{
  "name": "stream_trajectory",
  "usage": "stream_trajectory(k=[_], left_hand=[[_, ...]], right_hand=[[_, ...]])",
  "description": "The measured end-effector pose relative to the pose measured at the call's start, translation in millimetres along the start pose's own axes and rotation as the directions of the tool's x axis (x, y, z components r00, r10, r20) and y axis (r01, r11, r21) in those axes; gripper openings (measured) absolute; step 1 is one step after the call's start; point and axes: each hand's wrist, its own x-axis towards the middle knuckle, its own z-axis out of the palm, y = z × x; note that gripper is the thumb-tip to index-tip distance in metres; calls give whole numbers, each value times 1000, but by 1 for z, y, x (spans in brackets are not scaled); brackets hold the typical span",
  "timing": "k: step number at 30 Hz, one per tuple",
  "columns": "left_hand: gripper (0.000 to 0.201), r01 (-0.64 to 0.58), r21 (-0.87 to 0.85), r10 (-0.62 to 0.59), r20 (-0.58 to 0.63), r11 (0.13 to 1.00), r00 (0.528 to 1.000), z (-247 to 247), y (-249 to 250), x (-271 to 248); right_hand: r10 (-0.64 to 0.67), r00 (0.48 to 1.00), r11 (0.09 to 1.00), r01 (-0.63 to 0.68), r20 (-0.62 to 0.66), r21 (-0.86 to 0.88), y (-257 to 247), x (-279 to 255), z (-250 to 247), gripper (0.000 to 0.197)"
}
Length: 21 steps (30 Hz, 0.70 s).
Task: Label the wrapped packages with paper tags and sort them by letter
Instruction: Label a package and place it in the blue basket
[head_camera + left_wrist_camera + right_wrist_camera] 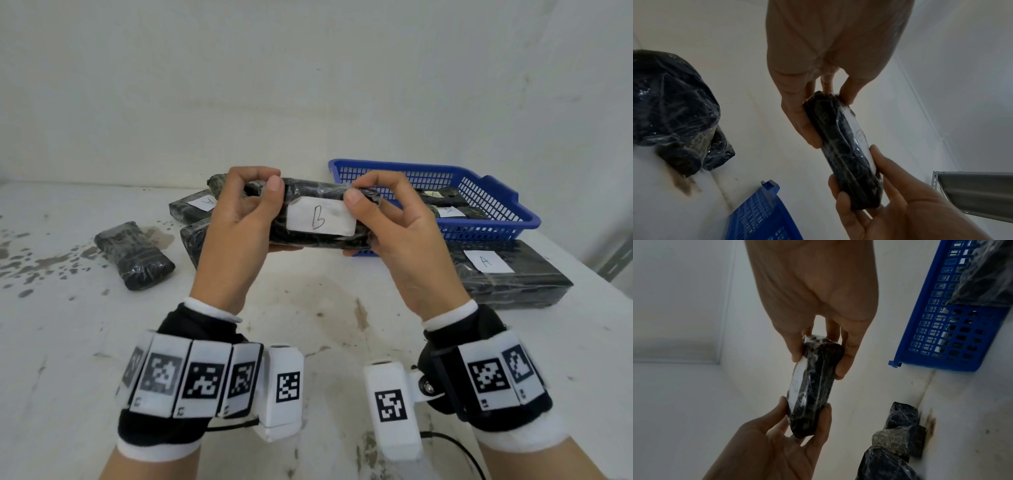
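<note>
Far left on the table (308,329) there's a wrapped package with no tag (134,255) sitting by itself, so the easy slip is forgetting it once the sorting gets going. Next over, the left hand (236,222) and right hand (400,226) hold the B package (318,212) up off the table, each with fingers curled over the top edge and thumb pinching the front beside the paper tag (321,218). The wrap looks slick and the tag only seems to sit under film, so a loose pinch could let it twist or drop, or a thumb could rub the tag crooked. Behind it is a pile with an A-tagged package (195,207). Right of the hands, the blue basket (496,205) has a couple of tagged packages in it, letters too small to read I think, so B could land in the wrong group. Another A package (510,274) lies in front of the basket.
</note>
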Motion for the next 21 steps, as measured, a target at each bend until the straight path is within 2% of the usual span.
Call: stream_trajectory(k=[5, 10, 15, 19, 21], left_hand=[[27, 59, 21, -60, 20, 998, 998, 0, 1, -1], [20, 83, -68, -81, 40, 994, 996, 2, 2, 1], [15, 54, -47, -51, 61, 997, 997, 1, -1, 1], [25, 26, -22, -25, 54, 999, 998, 1, -2, 3], [37, 15, -12, -14, 41, 1000, 999, 0, -3, 3]], right_hand=[[-33, 999, 999, 33, 10, -7, 1, 0, 2, 13], [-13, 999, 999, 15, 35, -43, 3, 0, 2, 25], [9, 1000, 1000, -9, 10, 28, 0, 1, 1, 9], [30, 999, 999, -31, 20, 35, -1, 1, 0, 12], [35, 999, 999, -36, 22, 29, -2, 0, 0, 13]])
